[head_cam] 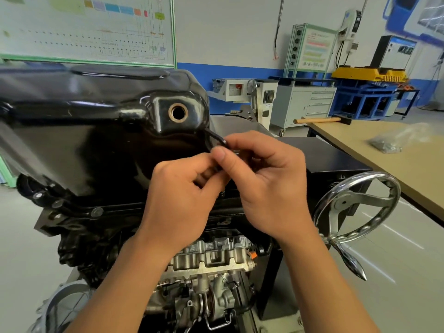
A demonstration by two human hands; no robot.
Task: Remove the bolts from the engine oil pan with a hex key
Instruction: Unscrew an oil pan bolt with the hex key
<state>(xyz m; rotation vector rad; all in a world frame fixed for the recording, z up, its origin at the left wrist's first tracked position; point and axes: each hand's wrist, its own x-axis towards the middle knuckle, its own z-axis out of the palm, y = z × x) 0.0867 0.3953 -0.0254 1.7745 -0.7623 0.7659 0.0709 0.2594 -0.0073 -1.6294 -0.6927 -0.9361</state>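
The glossy black oil pan [96, 131] tops an upturned engine [211, 255] on a stand, its drain hole [178, 112] open. A black hex key [217, 139] sticks up by the pan's right flank. My left hand [182, 195] pinches the key's lower part between thumb and fingers. My right hand [266, 179] curls round it from the right, thumb against the left thumb. The key's tip and the bolt under it are hidden behind my fingers. Flange bolts [97, 211] show along the pan's lower left edge.
A chrome handwheel [358, 207] with a crank handle juts from the stand at the right. Beyond it stands a wooden table [394, 164] with a hammer [322, 120] and a plastic bag of parts [394, 140]. Cabinets and training boards line the back wall.
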